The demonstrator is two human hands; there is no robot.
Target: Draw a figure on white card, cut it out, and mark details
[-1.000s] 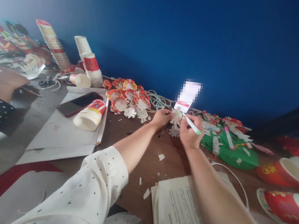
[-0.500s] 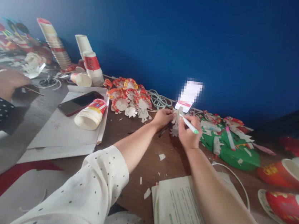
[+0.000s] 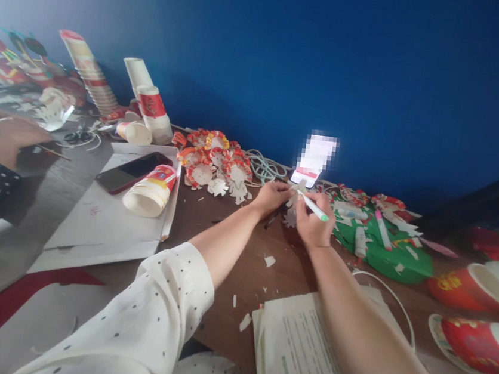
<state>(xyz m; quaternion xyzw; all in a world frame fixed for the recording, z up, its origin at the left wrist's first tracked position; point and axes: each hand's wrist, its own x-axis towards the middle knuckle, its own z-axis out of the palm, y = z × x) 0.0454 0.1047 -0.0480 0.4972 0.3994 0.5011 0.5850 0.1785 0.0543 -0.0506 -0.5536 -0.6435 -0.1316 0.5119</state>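
My right hand (image 3: 316, 221) is closed around a white marker pen (image 3: 314, 206) with a green end; its tip points up and left at a pale paper cutout (image 3: 293, 201) with a notched edge. My left hand (image 3: 271, 198) pinches the cutout's left side, fingers pressed together. Another notched piece seems to lie just below, partly covered by my hands. Right behind stands a lit phone (image 3: 307, 174), its screen blurred out. A heap of red, orange and white cut paper-cup flowers (image 3: 216, 162) lies to the left of my left hand.
Left are stacked paper cups (image 3: 152, 110), a dark phone (image 3: 133, 172) and a tipped cup (image 3: 150, 191) on white board. A co-worker's hand (image 3: 8, 129) is at far left. Right, a green sheet (image 3: 396, 265) bears markers and scraps. Printed papers (image 3: 299, 343) lie in front; red cups (image 3: 479, 345) far right.
The view has shifted very slightly. My right hand and the marker have moved a little against the cutout; my left hand keeps its hold.
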